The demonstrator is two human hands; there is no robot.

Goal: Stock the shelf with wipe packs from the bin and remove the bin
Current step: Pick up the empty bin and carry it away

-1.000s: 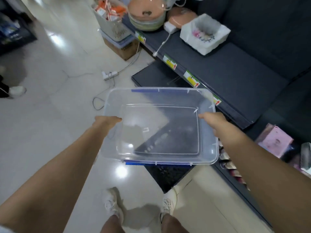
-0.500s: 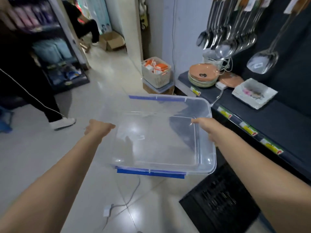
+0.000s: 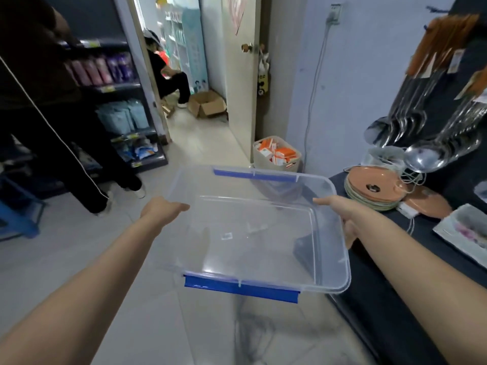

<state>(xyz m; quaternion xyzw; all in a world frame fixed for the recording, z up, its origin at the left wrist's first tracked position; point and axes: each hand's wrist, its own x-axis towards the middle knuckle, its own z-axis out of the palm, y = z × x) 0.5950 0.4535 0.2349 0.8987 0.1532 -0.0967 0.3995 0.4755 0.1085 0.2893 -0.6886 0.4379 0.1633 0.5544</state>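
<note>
At centre frame, the empty clear bin point(image 3: 345, 262) is hanging level above the floor point(image 3: 79, 259). The left hand point(image 3: 163, 209) is gripping its left rim; the right hand point(image 3: 340, 214) is clamping the right rim, thumb on top, fingers underneath. Expect a light, stiff, rather slick shell. Take hold at the rims, mid-length, not the blue clips point(image 3: 241, 288).

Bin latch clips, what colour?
Blue; the near latch shows best in the head view. The bin itself is clear.
</note>
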